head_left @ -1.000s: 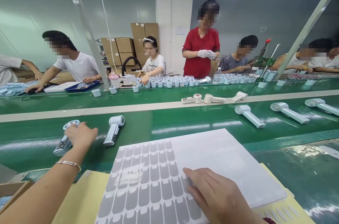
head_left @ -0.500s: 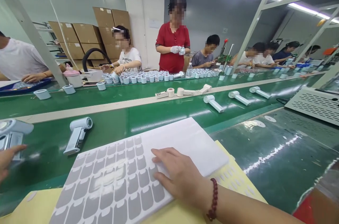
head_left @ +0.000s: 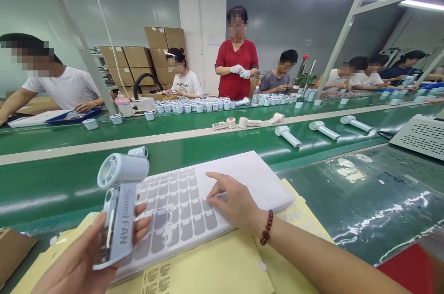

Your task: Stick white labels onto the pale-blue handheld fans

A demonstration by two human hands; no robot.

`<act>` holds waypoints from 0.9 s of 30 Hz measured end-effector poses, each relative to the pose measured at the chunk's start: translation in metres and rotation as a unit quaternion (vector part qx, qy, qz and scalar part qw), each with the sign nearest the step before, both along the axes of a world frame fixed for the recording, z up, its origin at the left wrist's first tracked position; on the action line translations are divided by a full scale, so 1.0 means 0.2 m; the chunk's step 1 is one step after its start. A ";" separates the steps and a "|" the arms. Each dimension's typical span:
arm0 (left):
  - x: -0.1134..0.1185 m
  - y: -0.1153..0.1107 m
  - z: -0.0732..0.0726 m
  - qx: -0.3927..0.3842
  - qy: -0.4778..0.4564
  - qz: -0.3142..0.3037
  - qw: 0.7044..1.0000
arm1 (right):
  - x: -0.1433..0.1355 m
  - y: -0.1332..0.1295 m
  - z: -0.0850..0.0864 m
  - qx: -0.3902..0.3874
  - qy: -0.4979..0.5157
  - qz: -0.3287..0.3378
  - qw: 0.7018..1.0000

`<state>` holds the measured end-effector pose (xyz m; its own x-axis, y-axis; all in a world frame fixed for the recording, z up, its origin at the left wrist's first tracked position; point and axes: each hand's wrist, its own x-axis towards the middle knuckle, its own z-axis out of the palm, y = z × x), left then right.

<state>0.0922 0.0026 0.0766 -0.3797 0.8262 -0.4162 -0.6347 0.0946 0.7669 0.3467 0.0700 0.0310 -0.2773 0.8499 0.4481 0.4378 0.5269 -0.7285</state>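
Pale-blue fan (head_left: 120,213): the left hand (head_left: 86,261) is gripping it upright, fingers wrapped round the handle, over the near corner of the sheet.
Sticker sheet (head_left: 208,201): the right hand (head_left: 234,203) is lying on it, fingertips picking at a grey sticker.
Risk: a sticker could be tearing or creasing if the fingertips are lifting it unevenly.
Risk: the fan could be slipping, since the grip is loose.

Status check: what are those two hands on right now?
Left hand grips pale blue handheld fan, upright. Right hand fingertips on grey sticker sheet. Second fan on belt behind.
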 end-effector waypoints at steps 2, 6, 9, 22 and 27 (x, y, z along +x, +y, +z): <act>0.06 -0.06 0.03 0.012 0.057 -0.019 0.998 | 0.00 -0.04 0.06 0.000 0.041 0.013 0.999; 0.14 -0.12 0.05 0.008 -0.032 0.027 0.999 | -0.05 -0.23 0.19 -0.025 0.131 0.090 0.987; 0.19 -0.15 0.07 0.013 -0.119 0.011 0.993 | -0.14 -0.39 0.23 -0.097 0.231 0.176 0.952; 0.31 -0.21 0.15 -0.044 -0.152 0.051 0.986 | -0.33 -0.51 0.27 -0.142 0.243 0.165 0.945; 0.32 -0.22 0.18 -0.053 -0.142 0.060 0.987 | -0.32 -0.51 0.28 -0.199 0.242 0.179 0.933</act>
